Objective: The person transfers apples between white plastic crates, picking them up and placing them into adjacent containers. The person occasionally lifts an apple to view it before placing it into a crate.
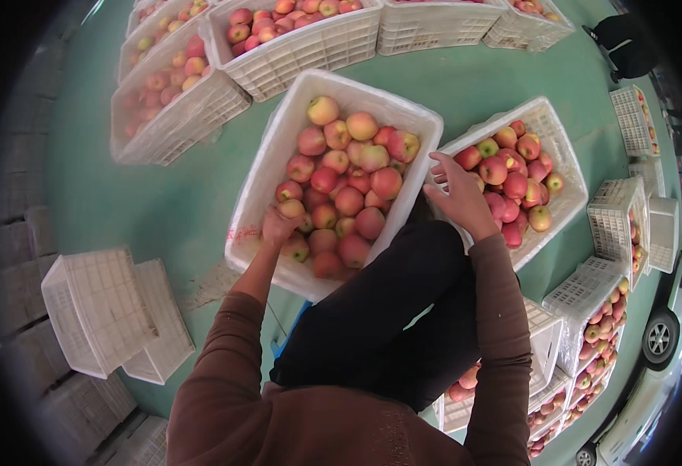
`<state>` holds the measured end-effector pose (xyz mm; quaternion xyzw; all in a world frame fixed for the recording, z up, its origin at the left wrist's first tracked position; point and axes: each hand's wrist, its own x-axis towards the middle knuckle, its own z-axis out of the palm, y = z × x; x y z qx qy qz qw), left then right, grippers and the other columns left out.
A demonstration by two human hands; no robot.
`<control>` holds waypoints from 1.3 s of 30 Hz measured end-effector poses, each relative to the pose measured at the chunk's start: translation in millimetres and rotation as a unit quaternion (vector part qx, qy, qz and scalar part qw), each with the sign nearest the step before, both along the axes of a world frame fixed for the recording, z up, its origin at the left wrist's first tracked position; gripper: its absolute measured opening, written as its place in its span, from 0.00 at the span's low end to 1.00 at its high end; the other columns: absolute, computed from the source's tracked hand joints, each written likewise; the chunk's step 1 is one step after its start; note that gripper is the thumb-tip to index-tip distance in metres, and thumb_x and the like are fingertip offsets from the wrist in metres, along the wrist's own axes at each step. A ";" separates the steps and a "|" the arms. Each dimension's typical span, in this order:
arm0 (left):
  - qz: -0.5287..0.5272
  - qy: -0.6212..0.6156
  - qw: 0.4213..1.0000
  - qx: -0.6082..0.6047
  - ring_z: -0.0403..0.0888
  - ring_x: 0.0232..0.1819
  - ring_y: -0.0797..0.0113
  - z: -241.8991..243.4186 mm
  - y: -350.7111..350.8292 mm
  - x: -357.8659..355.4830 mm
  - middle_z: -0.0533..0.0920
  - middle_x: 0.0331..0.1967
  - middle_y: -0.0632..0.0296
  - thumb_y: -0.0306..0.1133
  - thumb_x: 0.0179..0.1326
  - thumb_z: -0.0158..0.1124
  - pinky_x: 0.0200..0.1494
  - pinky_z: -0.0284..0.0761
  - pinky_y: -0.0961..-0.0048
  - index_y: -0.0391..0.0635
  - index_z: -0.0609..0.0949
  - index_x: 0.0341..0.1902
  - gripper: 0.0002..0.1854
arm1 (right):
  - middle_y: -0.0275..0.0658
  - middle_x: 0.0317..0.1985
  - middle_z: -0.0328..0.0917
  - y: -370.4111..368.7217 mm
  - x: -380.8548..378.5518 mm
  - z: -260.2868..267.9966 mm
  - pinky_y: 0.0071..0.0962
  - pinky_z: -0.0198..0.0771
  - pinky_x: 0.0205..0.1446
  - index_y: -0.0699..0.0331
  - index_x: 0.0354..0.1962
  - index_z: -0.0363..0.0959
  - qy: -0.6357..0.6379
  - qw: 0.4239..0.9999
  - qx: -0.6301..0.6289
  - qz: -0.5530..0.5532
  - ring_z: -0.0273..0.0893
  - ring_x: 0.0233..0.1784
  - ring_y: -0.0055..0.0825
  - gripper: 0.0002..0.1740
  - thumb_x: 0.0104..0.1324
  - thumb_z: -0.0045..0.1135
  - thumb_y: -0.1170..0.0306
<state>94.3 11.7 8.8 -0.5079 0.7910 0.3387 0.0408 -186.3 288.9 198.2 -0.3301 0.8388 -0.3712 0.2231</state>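
A white plastic crate lined with clear film stands in front of me and holds many red and yellow apples. My left hand is inside its left side, the fingers at a yellowish apple; whether it grips an apple is not clear. My right hand hovers between this crate and a second lined crate on the right, fingers spread, holding nothing. Red apples and a few greenish ones fill part of that second crate, beside and partly behind my right hand.
More crates of apples form a row ahead. Empty stacked crates stand at the left on the green floor. Further apple crates are at the right, with a parked vehicle and a person's dark-clothed legs beyond.
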 end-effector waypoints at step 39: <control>-0.378 -0.213 0.901 0.022 0.77 0.47 0.58 -3.3 59.7 -89.2 0.78 0.46 0.51 0.42 0.57 0.62 0.51 0.73 0.64 0.47 0.76 0.55 0.23 | 0.50 0.53 0.70 -20.1 8.3 24.3 0.34 0.63 0.63 0.62 0.61 0.55 -0.139 0.974 -0.173 -0.035 0.69 0.59 0.42 0.48 0.45 0.72 0.62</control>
